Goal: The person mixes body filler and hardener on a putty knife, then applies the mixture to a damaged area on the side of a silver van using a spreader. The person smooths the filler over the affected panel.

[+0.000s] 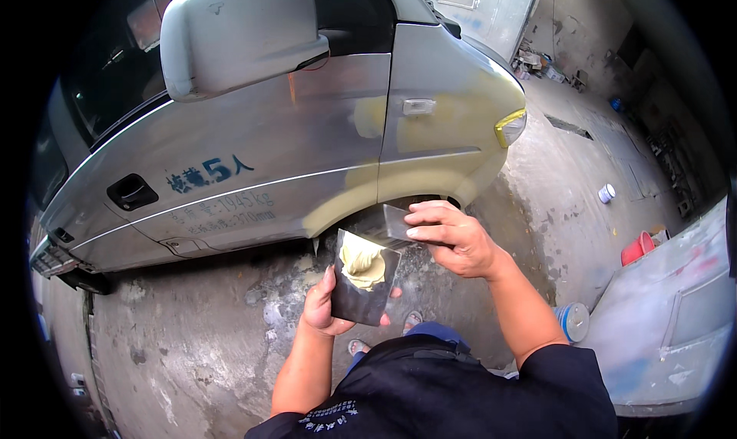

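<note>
My left hand (321, 307) is closed around the lower part of a dark flat plate (358, 304), its fingertips showing at the right edge. A swirled mound of pale yellow body filler (361, 262) lies on the upper half of that plate. My right hand (454, 238) grips a dark, flat spreader (397, 222) between thumb and fingers, just right of and slightly above the plate. The spreader's blade points left, apart from the filler. Beyond both hands stands a silver van (307, 124), with yellowish filler patches around its front wheel arch (361, 201) and fender.
The van's large side mirror (242, 36) juts out at the upper left. On the right stand a lidded bucket (572, 321), a red container (637, 248) and a pale painted panel (675, 339). A small white can (606, 193) sits on the stained concrete floor (192, 339).
</note>
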### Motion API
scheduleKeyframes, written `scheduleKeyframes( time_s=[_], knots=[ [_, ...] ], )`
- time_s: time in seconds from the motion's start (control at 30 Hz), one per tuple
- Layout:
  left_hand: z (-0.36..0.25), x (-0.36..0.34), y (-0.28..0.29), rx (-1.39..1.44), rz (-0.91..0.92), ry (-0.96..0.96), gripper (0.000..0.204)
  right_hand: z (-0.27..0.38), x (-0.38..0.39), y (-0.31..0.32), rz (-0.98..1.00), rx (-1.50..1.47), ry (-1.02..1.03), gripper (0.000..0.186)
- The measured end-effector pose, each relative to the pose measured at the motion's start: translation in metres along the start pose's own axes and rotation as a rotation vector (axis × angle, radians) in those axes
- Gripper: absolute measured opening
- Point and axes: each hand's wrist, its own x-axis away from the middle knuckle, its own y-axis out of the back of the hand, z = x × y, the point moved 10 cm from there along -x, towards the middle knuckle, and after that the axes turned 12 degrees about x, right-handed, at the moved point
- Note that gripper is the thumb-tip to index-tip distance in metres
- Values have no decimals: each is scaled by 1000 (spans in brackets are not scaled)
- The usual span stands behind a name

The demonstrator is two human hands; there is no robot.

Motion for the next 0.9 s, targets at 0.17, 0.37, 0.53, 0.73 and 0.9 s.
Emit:
scheduleKeyframes(
  time_s=[0.17, 0.37, 0.53, 0.73, 0.9],
  knots=[
    [-30, -5, -3, -413, -223, -345, 74, -19, 65, -49, -91, -1016, -734, 44],
    [-25, -4, 1, -1128, -218, -465, 76, -13, 49, -94, -87, -1282, -875, 40],
    [-25, -11, 13, -958, -317, -149, 58, -28, 22, -30, -154, -1241, -578, 41],
    [14, -24, 8, -106, -104, 60, 70, 20, -5, 6, 131, -520, -24, 46],
    [31, -45, 21, -97, -156, 87, 70, -39, 19, 13, 223, -296, -189, 49]
  ],
)
